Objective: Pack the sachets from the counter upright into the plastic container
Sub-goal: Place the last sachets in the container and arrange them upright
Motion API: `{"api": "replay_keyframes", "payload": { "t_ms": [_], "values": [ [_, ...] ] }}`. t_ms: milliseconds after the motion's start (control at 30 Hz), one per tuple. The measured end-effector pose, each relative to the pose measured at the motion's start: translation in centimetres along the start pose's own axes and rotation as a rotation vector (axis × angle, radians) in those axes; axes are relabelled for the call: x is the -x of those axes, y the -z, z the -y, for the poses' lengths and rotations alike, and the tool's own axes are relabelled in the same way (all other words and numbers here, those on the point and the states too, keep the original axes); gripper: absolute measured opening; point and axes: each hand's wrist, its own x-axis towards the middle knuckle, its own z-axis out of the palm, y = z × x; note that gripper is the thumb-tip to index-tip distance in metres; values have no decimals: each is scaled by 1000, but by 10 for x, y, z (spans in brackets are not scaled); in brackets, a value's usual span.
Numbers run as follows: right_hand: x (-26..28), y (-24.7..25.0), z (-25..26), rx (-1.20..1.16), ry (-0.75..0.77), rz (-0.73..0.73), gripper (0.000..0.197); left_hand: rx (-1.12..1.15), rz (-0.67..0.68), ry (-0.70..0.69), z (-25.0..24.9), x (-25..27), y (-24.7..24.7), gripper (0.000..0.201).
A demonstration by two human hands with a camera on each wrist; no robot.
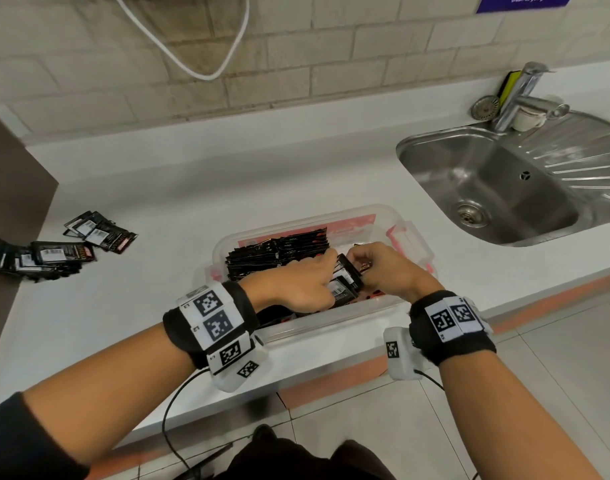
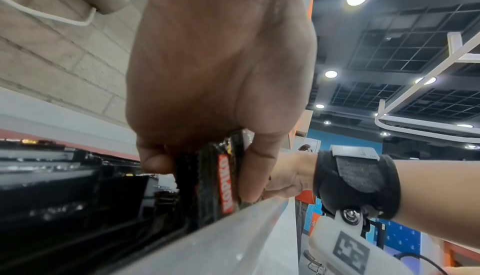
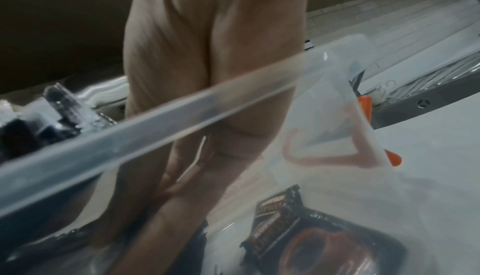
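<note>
Loose sachets (image 1: pixel 54 251) are lying at the far left of the surface (image 1: pixel 179 188), not yet packed. In the plastic container (image 1: pixel 334 325), a packed row (image 1: pixel 279 258) is standing upright. My left hand (image 1: pixel 296 285) and right hand (image 1: pixel 386 271) are pinching a held bundle (image 1: pixel 348 275), seating it.

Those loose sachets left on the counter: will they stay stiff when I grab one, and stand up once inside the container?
The loose sachets lie flat, thin and glossy: probably light, floppy and a bit slippery. One alone would likely tip over; the packed row in the plastic container seems to stand by leaning together, so press each against it.
</note>
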Motion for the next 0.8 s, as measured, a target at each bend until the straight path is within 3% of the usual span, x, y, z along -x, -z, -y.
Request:
{"api": "replay_keyframes", "payload": {
  "t_ms": [100,233,333,400,600,800],
  "values": [
    [1,2,0,-56,-1,38,18,-98,7,-4,0,0,0,22],
    [1,4,0,-157,-11,69,18,-261,16,-16,-3,0,-8,12],
    [3,4,2,-139,-14,59,19,-313,50,8,-8,-1,-15,56],
    [4,4,4,-123,-12,43,18,-292,40,-10,-10,-2,-19,66],
    [5,2,6,-99,2,-14,12,-227,57,-100,-10,12,2,52],
    [4,2,5,-82,-4,-70,9,-356,-23,-97,-7,19,16,21]
  ]
}}
